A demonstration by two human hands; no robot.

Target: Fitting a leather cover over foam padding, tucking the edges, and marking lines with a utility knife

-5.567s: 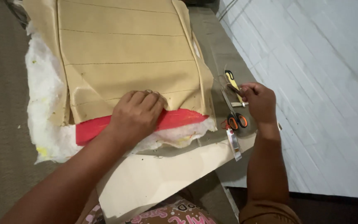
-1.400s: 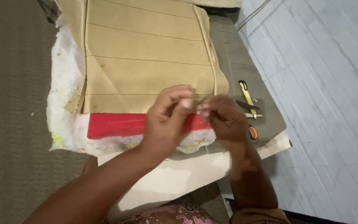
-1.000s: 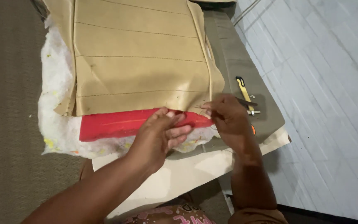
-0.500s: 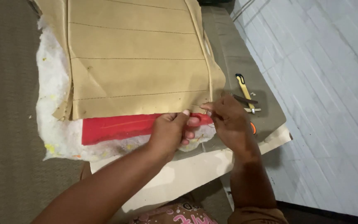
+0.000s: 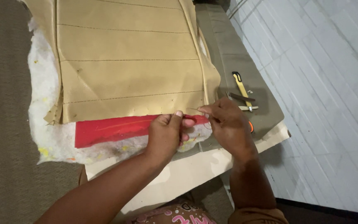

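Two hands pinch red strip | scissors mostly hidden

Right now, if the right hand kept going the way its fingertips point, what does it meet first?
Probably the left hand: the right hand points left along the tan stitched leatherette panel edge, its fingertips almost at the left thumb. Depth unclear.

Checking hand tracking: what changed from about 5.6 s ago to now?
The right hand left the tools beside the cover and came in to the tan cover edge, fingertips pinched. The left hand shifted from lying flat on the red strip to gripping its right end. Cover, padding and yellow knife stayed put.
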